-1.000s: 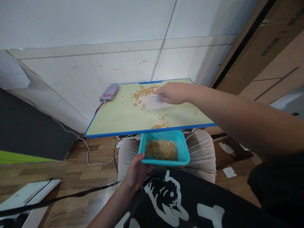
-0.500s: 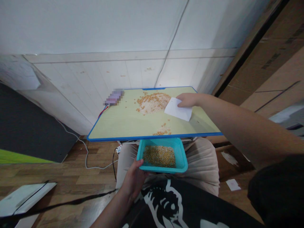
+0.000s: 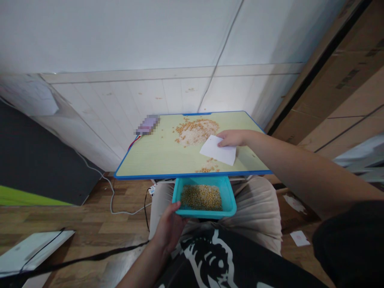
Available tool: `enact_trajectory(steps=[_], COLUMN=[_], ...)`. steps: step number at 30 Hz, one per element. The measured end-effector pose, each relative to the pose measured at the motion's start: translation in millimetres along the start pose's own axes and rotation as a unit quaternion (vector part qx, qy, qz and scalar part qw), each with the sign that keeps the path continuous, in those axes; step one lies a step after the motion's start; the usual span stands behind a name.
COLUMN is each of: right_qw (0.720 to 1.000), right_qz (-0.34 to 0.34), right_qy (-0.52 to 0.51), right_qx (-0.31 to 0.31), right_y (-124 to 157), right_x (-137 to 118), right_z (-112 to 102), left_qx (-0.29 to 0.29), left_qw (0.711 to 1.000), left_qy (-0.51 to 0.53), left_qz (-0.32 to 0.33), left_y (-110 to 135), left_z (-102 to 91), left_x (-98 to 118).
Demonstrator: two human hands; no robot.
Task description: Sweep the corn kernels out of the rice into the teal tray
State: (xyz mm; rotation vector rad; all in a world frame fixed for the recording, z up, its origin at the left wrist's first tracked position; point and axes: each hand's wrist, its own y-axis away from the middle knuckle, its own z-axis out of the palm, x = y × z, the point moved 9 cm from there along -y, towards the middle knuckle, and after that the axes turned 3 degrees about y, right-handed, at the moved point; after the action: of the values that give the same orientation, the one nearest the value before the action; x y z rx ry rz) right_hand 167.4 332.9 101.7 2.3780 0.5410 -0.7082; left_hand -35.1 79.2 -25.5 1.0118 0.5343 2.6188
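My left hand (image 3: 170,224) grips the near left corner of a turquoise plastic tray (image 3: 229,196), thumb over the rim. Yellow kernels (image 3: 201,197) mixed with pale grains lie in the tray, which is held just below the table's front edge. Pinched in my right hand (image 3: 232,138) is a white sheet of paper (image 3: 218,151), slanting over the tabletop. Left of the paper spreads a heap of pale grains (image 3: 193,134), with yellow kernels along its far and left sides. A smaller patch of kernels and grains (image 3: 207,169) sits by the front edge, partly behind the paper.
The small table (image 3: 144,160) has a blue rim and stands against a white wall. A blurred-out purple object (image 3: 147,125) lies at its far left corner. Cardboard boxes (image 3: 342,92) stand on the right. A white cable (image 3: 113,196) runs across the floor.
My right hand has moved the paper left and toward the front edge, closer to the small patch. My left hand holds the tray as before. The view has shifted slightly.
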Motion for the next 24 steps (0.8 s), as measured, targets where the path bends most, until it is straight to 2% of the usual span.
enact_trajectory(steps=[3,10,17,24], right_qw=[1.000,1.000,0.999,0.998], right_qz=[-0.020,0.009,-0.020,-0.038], right_qy=[0.007,0.006,-0.018,-0.030], right_qx=[-0.009,-0.011,-0.026,-0.031], right_y=[-0.9,-0.9,-5.8,-8.4], right_x=[-3.0,0.8,1.7,6.1], right_z=[3.5,5.6,10.3,11.2], left_qx=[0.000,-0.001,0.012,0.001], left_qw=[1.000,1.000,1.000,1.000], left_qy=[-0.004,-0.004,0.007,-0.010], left_qz=[0.000,-0.008,-0.007,-0.011], left_y=[0.1,-3.0,-3.7,-0.7], left_z=[1.0,-3.9,-3.6,1.9], left_x=[0.0,-3.2,-6.0,-5.1])
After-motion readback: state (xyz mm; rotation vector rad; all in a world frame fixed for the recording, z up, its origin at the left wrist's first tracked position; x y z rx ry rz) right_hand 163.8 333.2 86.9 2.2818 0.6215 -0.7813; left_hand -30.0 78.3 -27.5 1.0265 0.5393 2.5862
